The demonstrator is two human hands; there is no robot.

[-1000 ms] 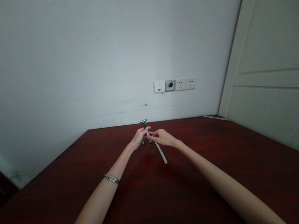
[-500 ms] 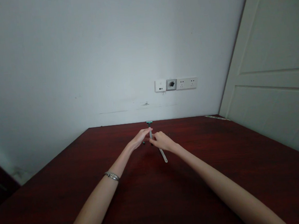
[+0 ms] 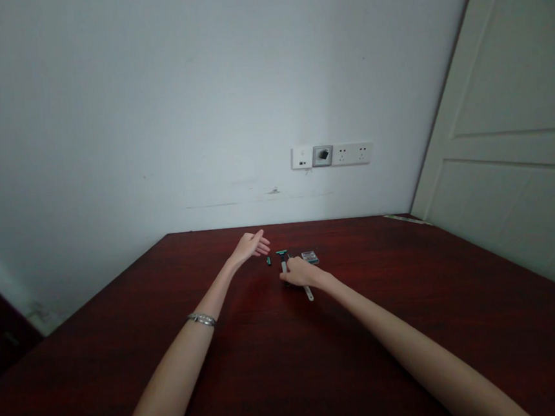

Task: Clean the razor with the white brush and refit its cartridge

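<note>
Near the middle of the dark red table, my right hand (image 3: pixel 300 272) is closed on the handle of a razor (image 3: pixel 283 264), whose green-edged head points toward the wall. Part of a second pale handle (image 3: pixel 309 293) sticks out below that hand. My left hand (image 3: pixel 250 246) hovers to the left with its fingers apart and nothing in them. Between the hands lies a small green and black piece (image 3: pixel 269 260), close to the left fingertips. A small clear case (image 3: pixel 310 257) rests just behind and right of my right hand.
The red table (image 3: pixel 253 378) meets a white wall (image 3: pixel 201 111) at its back edge. Sockets (image 3: pixel 352 154) are on the wall. A pale door (image 3: pixel 512 168) stands at the right. A thin strip (image 3: pixel 407 220) lies at the back right corner.
My left hand has let go of the razor and moved left, its fingers now apart. My right hand has lowered the razor toward the table. The clear case has come into view.
</note>
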